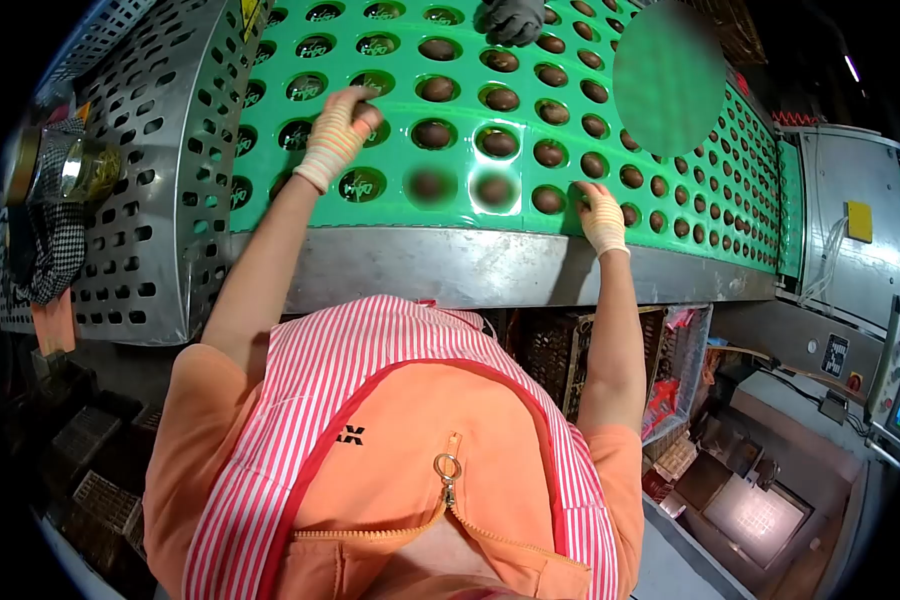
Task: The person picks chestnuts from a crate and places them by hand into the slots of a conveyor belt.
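Observation:
A green sheet (530, 225) with rows of oval pockets spreads out before me. Brown egg-shaped pieces (438, 89) sit in the pockets from the middle rightward; their exact kind is unclear. My left hand (338, 135), in a light fingerless knit glove, is closed on one brown egg-shaped piece (367, 119) just above the pockets on the left. Pockets around it, such as one pocket (362, 185), show light printed lettering and no piece. My right hand (602, 218), gloved alike, curls its fingers down at a front-row pocket; what lies under them is hidden.
Another person's dark-gloved hand (513, 20) is over the far edge. A perforated metal guard (150, 190) borders the left, with a jar (90, 170) beside it. A metal rail (420, 265) runs along the front. Crates (560, 350) stand below; a machine cabinet (850, 220) is at right.

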Action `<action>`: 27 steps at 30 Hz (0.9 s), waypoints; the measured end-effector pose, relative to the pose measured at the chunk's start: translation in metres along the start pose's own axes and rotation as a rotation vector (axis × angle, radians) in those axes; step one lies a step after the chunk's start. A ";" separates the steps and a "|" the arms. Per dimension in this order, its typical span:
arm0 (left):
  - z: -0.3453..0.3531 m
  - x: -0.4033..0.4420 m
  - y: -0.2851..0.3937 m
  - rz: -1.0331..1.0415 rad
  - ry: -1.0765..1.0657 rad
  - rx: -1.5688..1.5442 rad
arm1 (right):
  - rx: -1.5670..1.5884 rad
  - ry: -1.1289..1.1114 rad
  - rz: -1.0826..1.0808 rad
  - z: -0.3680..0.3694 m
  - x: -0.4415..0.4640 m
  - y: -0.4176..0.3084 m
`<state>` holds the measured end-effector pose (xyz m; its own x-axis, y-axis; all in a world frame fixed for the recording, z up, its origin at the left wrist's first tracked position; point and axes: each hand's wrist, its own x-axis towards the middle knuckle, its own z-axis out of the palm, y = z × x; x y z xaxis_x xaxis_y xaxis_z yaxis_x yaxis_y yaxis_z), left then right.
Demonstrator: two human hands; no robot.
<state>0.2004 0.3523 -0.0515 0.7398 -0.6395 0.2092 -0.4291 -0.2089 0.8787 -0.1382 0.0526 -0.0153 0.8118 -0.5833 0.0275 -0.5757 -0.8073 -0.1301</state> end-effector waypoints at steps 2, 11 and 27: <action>-0.002 -0.010 -0.005 0.146 -0.200 0.354 | -0.169 0.046 -0.007 0.007 -0.010 0.001; -0.012 -0.022 0.003 0.085 -0.243 0.666 | 0.021 -0.138 -0.290 0.014 -0.002 -0.129; 0.062 -0.036 0.080 0.171 -0.676 0.800 | 0.622 0.515 0.339 -0.012 -0.175 -0.117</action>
<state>0.1068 0.3125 -0.0152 0.3009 -0.9335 -0.1950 -0.8982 -0.3462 0.2711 -0.2139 0.2475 0.0065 0.3747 -0.8722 0.3144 -0.4979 -0.4753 -0.7254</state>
